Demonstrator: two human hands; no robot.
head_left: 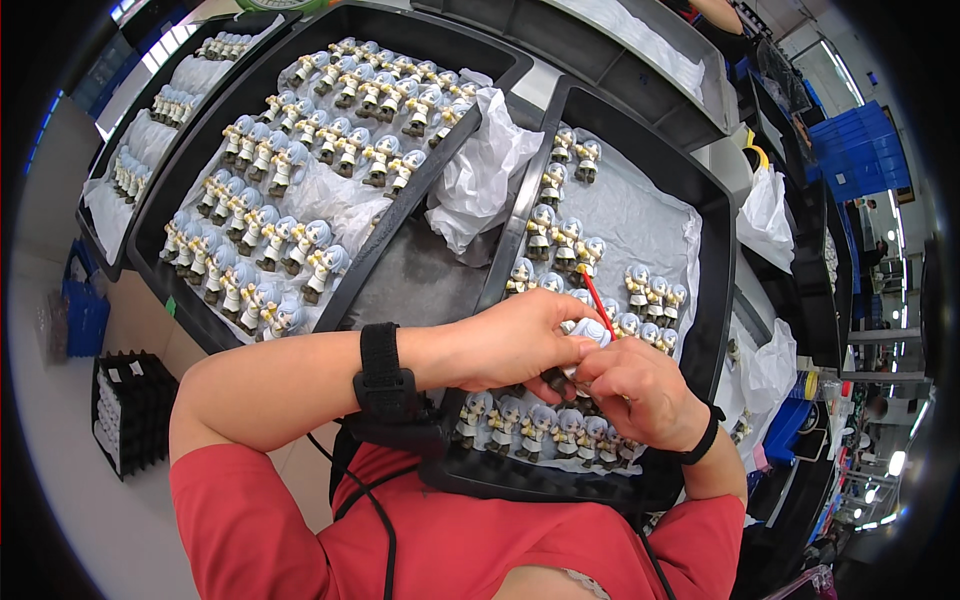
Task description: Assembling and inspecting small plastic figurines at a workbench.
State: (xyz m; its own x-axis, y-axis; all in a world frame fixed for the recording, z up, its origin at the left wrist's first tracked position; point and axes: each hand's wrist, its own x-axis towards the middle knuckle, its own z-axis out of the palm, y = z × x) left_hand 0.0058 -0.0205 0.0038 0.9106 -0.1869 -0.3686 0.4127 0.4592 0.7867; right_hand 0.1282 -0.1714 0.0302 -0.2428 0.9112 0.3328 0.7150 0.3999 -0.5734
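Black trays of figurines cover the counter. Above the nearest tray, the left hand grips a pale-haired, white-bodied figurine; the right hand pinches a red brush touching its head.

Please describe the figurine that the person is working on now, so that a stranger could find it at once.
Find the black plastic tray lined with white paper on the person's right. Above its near rows of small blue-haired figurines, the left hand holds one figurine. Only this one is lifted, and a thin red-handled brush in the right hand touches it.
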